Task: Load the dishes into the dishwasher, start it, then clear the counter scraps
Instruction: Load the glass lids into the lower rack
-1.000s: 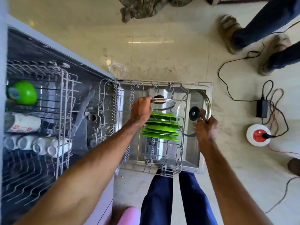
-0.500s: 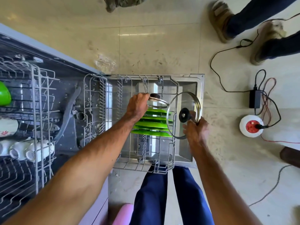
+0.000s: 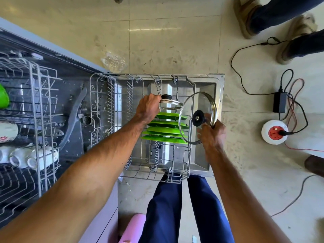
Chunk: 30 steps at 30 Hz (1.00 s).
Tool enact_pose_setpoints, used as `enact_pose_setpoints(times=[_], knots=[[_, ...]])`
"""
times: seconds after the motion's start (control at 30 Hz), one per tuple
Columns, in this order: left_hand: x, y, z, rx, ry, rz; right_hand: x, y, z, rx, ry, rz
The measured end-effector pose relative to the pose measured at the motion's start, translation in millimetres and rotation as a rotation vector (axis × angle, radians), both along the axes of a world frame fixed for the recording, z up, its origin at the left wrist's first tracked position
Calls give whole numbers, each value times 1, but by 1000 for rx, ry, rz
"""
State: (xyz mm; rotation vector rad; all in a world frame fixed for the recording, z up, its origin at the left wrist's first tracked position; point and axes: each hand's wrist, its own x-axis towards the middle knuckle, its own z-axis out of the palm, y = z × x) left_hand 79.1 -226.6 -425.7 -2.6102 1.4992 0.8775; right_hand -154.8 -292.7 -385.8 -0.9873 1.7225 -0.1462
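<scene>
**2 glass lids held at the lower rack**

The left hand [image 3: 149,109] has its fingers curled around the rim of the small glass lid [image 3: 171,104], held at 12 o'clock of the green plates [image 3: 164,130], which stand on edge in the lower rack [image 3: 105,102]. The right hand [image 3: 212,135] grips the large glass lid [image 3: 201,102] by its metal rim, thumb beside the black knob. This lid stands nearly on edge at 3 o'clock of the plates. The rack rests on the open dishwasher door [image 3: 205,88]. At 9 o'clock, the upper rack [image 3: 35,85] holds white cups [image 3: 31,158] and a green bowl [image 3: 3,97]
</scene>
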Motion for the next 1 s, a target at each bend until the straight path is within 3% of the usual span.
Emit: enact_pose_setpoints(times=[1.0], knots=[[13,-2,3,-47,131,18,14,-18,20,-20,67,35]])
